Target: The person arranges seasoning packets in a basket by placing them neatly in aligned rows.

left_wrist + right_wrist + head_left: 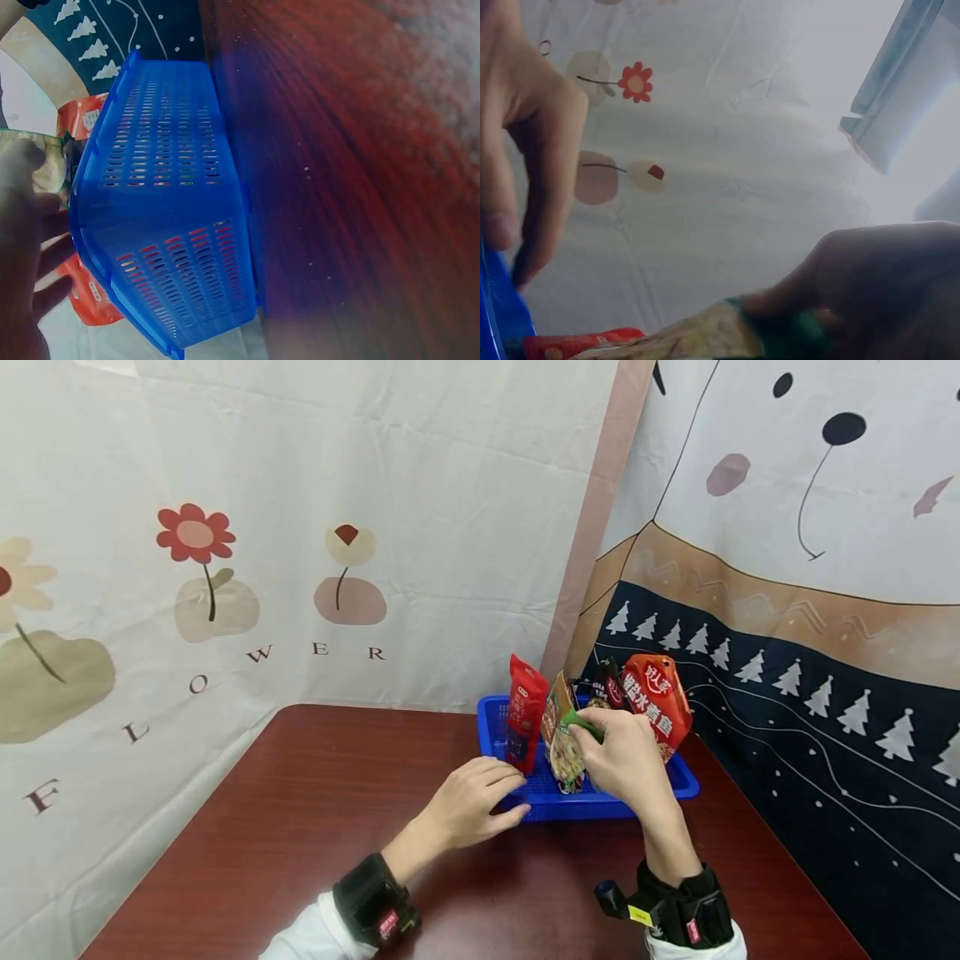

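A blue slotted basket (540,806) stands on the dark red table, holding several upright snack packets. My right hand (592,724) pinches the top of a green and tan packet (564,752) standing in the middle of the basket. A slim red packet (525,710) stands to its left, and a dark packet (606,689) and a large orange packet (660,702) stand behind. My left hand (508,793) lies with straight fingers against the basket's front left rim. In the left wrist view the basket (172,217) fills the frame. The right wrist view shows the green and tan packet (705,337) under my fingers (544,142).
The wooden table (315,827) spreads to the left and front of the basket. Printed cloth backdrops hang close behind: a flower cloth (300,527) on the left, a dark tree-patterned cloth (825,710) on the right. The basket sits in the table's far right corner.
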`<state>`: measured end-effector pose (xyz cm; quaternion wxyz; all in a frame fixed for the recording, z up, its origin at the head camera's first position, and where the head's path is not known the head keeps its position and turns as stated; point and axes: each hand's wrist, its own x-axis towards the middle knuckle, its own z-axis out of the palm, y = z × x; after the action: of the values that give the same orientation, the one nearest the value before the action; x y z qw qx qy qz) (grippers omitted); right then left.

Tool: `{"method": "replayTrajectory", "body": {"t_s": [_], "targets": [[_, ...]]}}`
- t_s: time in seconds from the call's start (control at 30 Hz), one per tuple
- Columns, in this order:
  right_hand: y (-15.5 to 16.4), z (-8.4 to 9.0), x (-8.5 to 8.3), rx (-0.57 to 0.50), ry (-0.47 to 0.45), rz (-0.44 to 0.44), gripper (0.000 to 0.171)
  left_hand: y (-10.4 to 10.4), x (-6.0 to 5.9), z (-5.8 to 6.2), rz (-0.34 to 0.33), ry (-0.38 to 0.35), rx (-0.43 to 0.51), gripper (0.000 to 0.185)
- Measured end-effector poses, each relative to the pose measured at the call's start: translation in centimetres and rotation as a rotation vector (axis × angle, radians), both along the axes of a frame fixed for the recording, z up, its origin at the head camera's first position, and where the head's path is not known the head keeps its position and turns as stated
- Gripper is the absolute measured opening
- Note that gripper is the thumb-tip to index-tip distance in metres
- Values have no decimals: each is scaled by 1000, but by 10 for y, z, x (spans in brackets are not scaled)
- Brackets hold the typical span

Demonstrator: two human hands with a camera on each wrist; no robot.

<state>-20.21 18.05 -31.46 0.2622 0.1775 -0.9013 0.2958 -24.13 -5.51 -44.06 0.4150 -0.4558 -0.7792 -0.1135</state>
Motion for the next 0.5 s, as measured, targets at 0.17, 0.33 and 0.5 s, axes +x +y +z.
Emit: {"method": "replayTrajectory", "body": {"t_s": [0.17, 0.33, 0.5], "targets": [[-1, -1, -1, 41, -17, -18, 12, 1, 1, -7, 24, -95, -96, 28], [-3, -4, -4, 56, 8, -35, 12, 2, 1, -9, 35, -98, -118, 22], [-6, -11, -12, 78, 31, -37, 12, 2, 1, -9, 49, -92, -128, 20]]}}
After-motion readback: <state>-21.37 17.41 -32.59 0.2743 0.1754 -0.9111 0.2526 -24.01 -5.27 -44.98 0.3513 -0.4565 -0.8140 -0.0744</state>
